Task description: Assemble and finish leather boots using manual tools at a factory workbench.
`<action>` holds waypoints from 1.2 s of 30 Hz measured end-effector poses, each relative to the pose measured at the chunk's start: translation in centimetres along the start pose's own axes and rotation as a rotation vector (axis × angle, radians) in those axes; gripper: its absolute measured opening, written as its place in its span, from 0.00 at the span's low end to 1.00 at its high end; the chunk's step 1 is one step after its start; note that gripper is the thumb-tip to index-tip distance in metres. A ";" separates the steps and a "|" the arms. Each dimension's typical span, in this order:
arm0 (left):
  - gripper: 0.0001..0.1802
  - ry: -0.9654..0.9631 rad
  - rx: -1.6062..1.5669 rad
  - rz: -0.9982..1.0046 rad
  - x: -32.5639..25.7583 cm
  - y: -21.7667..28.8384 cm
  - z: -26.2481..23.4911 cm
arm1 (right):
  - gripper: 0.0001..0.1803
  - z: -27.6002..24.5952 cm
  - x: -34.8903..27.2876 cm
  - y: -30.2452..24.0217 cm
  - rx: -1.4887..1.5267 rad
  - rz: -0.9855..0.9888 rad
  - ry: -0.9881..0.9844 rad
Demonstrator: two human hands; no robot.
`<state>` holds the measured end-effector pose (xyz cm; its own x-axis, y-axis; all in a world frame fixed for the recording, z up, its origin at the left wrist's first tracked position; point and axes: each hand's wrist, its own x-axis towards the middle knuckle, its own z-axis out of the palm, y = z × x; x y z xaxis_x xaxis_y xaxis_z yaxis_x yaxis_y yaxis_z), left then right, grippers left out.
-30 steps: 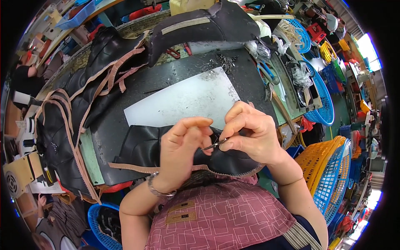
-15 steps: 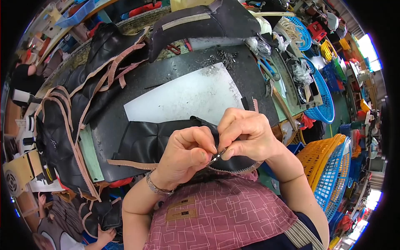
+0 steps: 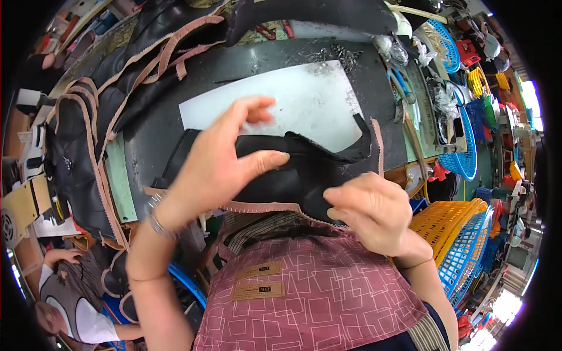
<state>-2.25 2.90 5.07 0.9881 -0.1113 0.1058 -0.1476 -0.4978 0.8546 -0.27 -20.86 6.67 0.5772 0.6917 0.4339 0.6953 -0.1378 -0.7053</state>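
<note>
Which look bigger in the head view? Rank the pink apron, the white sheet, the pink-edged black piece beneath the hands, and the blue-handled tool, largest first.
1. Pink apron
2. White sheet and pink-edged black piece: both partly covered, too close to rank
3. Blue-handled tool

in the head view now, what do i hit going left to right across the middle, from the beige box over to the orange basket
Beige box with a round vent → black piece with pinkish edging → pale green strip → left hand → right hand → orange basket.
</note>
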 end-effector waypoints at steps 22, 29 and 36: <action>0.11 -0.661 -0.381 -0.315 4.6 0.3 -2.3 | 0.07 3.8 -1.6 2.4 1.020 0.548 0.215; 0.10 -0.666 -0.334 -0.328 4.1 0.5 -1.8 | 0.07 4.1 -1.4 2.7 1.082 0.552 0.284; 0.08 -0.640 -0.373 -0.343 3.6 1.1 -1.1 | 0.08 4.7 -1.6 2.5 1.174 0.612 0.389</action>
<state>1.16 2.95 6.95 0.7431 -0.5308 -0.4074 0.2943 -0.2874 0.9115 -1.48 -18.97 1.60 0.8734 0.4711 -0.1233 -0.3634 0.4621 -0.8089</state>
